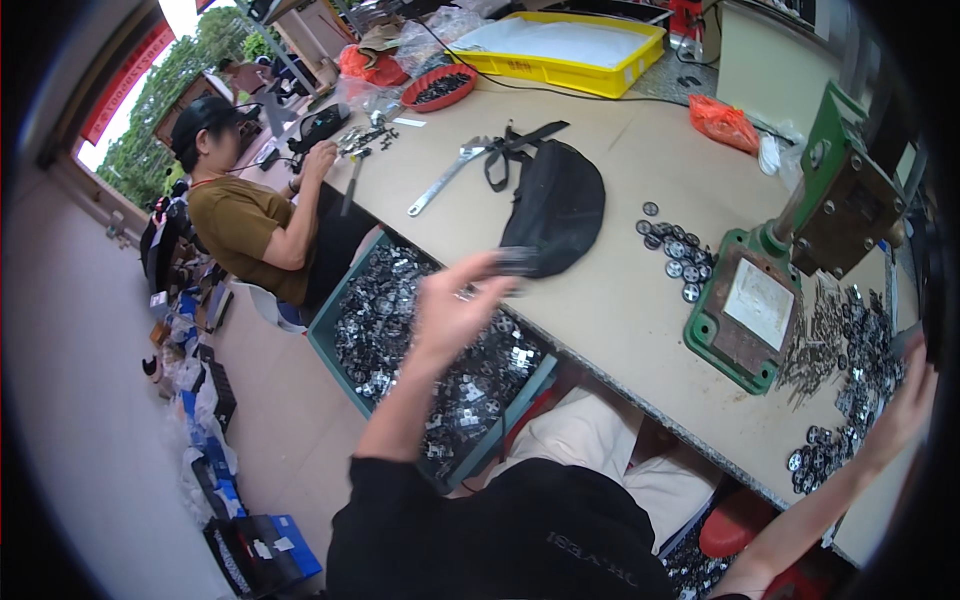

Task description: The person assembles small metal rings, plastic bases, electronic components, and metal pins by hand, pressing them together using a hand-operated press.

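My left hand is raised over the inner edge of a green crate filled with small black and silver wheeled parts. Its fingers pinch a dark small part, smeared by motion, in front of a black cloth bag with straps. At the far right, my right hand reaches beside a heap of small black wheels, its fingers stretched out near the dark rim of the picture. A grey shape by those fingertips is too unclear to name.
A green hand press stands on the table, with loose wheels to its left and thin metal pins to its right. An adjustable wrench and yellow tray lie farther back. A co-worker sits at left.
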`<action>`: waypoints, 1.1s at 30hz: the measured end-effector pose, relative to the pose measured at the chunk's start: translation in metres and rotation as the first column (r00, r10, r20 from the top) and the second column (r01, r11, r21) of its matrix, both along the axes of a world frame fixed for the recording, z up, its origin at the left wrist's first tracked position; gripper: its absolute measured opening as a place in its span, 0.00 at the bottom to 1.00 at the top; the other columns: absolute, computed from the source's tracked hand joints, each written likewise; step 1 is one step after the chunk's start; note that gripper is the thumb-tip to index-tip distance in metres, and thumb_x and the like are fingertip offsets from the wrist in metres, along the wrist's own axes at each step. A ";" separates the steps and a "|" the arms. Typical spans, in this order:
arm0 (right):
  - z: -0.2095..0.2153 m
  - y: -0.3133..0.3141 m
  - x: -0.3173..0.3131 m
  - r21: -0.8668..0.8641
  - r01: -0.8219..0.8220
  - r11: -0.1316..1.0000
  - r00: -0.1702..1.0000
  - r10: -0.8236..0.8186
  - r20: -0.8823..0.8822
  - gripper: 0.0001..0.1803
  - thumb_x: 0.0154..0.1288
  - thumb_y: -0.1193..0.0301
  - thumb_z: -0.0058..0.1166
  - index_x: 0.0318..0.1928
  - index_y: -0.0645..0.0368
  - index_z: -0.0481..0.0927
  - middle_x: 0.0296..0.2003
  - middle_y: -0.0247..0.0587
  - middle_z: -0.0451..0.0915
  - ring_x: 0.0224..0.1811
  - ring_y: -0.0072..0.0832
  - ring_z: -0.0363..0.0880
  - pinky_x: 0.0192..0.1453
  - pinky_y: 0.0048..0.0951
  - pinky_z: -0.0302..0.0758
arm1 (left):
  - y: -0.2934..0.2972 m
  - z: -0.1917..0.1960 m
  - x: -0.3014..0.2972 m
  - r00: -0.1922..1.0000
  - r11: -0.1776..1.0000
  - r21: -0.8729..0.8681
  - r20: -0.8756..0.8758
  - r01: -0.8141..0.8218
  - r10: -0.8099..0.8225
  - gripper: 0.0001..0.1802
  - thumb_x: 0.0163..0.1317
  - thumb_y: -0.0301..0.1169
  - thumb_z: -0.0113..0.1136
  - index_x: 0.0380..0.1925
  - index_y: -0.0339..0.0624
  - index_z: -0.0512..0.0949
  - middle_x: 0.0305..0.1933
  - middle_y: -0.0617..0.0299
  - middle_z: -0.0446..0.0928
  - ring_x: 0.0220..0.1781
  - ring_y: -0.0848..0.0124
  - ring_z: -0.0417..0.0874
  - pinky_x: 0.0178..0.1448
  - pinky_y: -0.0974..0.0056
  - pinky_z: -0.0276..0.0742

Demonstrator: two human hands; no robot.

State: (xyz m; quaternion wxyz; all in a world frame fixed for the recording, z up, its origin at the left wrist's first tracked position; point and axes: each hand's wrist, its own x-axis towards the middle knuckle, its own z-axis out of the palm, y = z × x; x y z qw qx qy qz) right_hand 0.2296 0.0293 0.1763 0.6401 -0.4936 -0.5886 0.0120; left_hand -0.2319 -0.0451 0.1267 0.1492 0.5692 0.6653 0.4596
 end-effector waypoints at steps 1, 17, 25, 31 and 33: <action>-0.041 -0.021 0.012 -0.116 0.033 0.993 0.999 -0.030 0.029 0.13 0.67 0.70 0.44 0.46 0.63 0.77 0.39 0.37 0.77 0.38 0.20 0.72 0.42 0.22 0.71 | -0.012 -0.001 -0.015 0.987 0.989 -0.056 0.078 -0.136 0.140 0.16 0.52 0.26 0.62 0.43 0.35 0.78 0.37 0.55 0.81 0.37 0.73 0.81 0.42 0.70 0.75; -0.183 -0.075 -0.038 -0.464 -0.139 0.875 0.956 -0.003 -0.293 0.05 0.61 0.78 0.50 0.36 0.67 0.77 0.30 0.33 0.76 0.29 0.16 0.71 0.35 0.17 0.68 | 0.194 -0.081 0.073 0.946 0.974 -0.085 -0.236 0.208 -0.222 0.15 0.56 0.34 0.57 0.41 0.39 0.79 0.36 0.49 0.80 0.36 0.62 0.83 0.42 0.65 0.75; -0.182 -0.071 -0.039 -0.419 -0.108 0.902 0.964 -0.008 -0.264 0.05 0.59 0.78 0.52 0.35 0.67 0.78 0.30 0.39 0.78 0.30 0.20 0.75 0.34 0.19 0.70 | 0.290 -0.130 0.074 0.916 0.963 -0.180 -0.315 0.200 -0.249 0.16 0.48 0.37 0.64 0.32 0.37 0.78 0.27 0.53 0.79 0.33 0.62 0.81 0.40 0.60 0.75; -0.183 -0.069 -0.029 -0.449 -0.184 0.875 0.910 -0.021 -0.415 0.06 0.58 0.76 0.53 0.36 0.65 0.79 0.29 0.37 0.79 0.27 0.19 0.74 0.32 0.18 0.69 | 0.195 -0.071 0.107 0.593 0.817 -0.057 0.717 0.574 -0.366 0.16 0.64 0.30 0.51 0.49 0.31 0.70 0.38 0.60 0.77 0.39 0.73 0.78 0.43 0.72 0.74; -0.170 -0.068 -0.016 -0.512 -0.109 0.852 0.935 -0.087 -0.344 0.07 0.58 0.75 0.53 0.35 0.66 0.79 0.28 0.38 0.79 0.26 0.21 0.74 0.32 0.20 0.70 | 0.150 -0.068 0.119 0.401 0.667 -0.006 0.803 0.745 -0.441 0.10 0.65 0.31 0.50 0.40 0.35 0.72 0.37 0.58 0.77 0.41 0.72 0.79 0.44 0.72 0.76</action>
